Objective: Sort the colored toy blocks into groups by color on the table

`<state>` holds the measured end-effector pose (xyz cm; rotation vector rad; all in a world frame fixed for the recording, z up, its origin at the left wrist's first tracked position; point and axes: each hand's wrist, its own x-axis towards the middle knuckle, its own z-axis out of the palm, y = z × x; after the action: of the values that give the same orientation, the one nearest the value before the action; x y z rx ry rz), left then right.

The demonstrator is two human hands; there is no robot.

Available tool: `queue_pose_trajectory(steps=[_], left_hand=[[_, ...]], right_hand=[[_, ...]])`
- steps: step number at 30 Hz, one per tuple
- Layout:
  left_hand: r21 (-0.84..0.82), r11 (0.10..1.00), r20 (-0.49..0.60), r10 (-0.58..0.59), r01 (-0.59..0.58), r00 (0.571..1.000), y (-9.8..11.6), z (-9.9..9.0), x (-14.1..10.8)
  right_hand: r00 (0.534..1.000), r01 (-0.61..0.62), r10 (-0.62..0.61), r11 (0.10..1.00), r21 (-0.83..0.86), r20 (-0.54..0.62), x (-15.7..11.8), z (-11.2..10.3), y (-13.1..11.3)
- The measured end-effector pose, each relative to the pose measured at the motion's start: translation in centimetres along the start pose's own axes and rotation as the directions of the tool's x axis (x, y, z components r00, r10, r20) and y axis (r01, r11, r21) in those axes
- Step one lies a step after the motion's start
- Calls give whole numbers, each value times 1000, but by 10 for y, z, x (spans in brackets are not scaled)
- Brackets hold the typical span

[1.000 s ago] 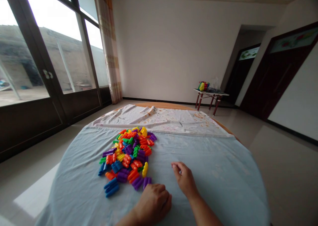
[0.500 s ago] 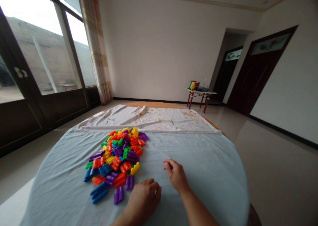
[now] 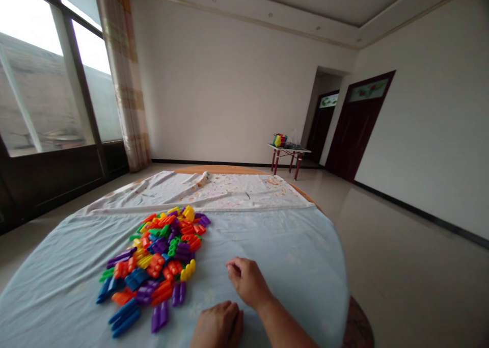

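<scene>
A loose pile of plastic pieces [image 3: 153,261] in orange, purple, blue, green and yellow lies on the pale blue cloth [image 3: 282,251]. My left hand [image 3: 217,325] rests at the bottom of the view, right of the pile's nearest purple pieces, its fingers curled under and no object visible in it. Farther forward and to the right, my right hand [image 3: 247,282] lies on the cloth with fingers curled into a loose fist, nothing showing in it. The hands are apart, and neither touches the pile.
A white patterned cloth [image 3: 229,192] covers the far part of the round table. Beyond it, a small side table [image 3: 288,148] holds a colourful bag [image 3: 280,140] and a clear plastic bag. Windows and a curtain [image 3: 124,93] stand at the left, doors at the right.
The view has swung right and tilted up, so the pile and table appear farther left and lower. Both hands keep their curled shape and show lower in the picture.
</scene>
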<state>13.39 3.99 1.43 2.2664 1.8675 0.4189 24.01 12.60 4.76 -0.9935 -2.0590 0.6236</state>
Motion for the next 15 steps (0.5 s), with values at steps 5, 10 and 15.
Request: queue_pose_trajectory(steps=[5,10,15], left_hand=[[-8,1000,34,-3,4,999,4,-8,0],[-30,1000,49,-8,9,999,8,-13,-2],[-23,1000,69,-10,12,998,8,-13,-2]], right_hand=[[999,-46,45,997,-60,-17,-12,-6,6],[993,-88,82,992,-86,-79,-24,2,28],[988,-129,122,988,-82,-93,-24,7,35]])
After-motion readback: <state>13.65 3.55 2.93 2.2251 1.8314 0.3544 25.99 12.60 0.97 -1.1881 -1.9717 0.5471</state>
